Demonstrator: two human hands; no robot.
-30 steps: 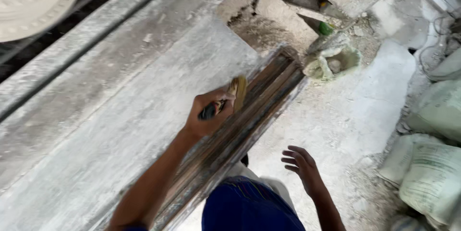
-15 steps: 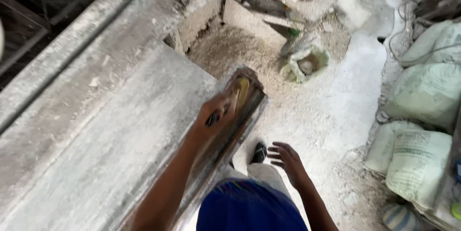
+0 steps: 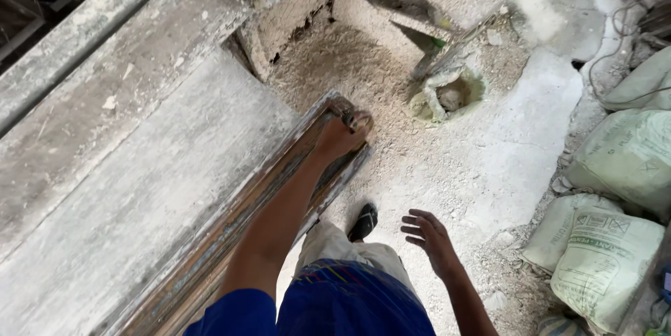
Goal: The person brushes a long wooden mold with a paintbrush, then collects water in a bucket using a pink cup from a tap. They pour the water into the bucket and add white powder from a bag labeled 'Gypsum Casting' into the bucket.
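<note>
Left hand (image 3: pixel 342 137) is out at the far end of the long grooved mould (image 3: pixel 231 231), fingers curled tight around a small brush (image 3: pixel 358 121) pressed onto that end. Right hand (image 3: pixel 430 235) hangs free beside the mould over the dusty floor (image 3: pixel 489 161), fingers loosely spread, holding nothing. Sacks (image 3: pixel 608 238) sit well off to its right.

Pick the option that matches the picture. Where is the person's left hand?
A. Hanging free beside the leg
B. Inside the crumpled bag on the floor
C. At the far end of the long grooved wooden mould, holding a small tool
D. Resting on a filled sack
C: the left hand grips a small tool at the far end of the long grooved mould, while the right hand hangs open above the dusty floor.
</note>
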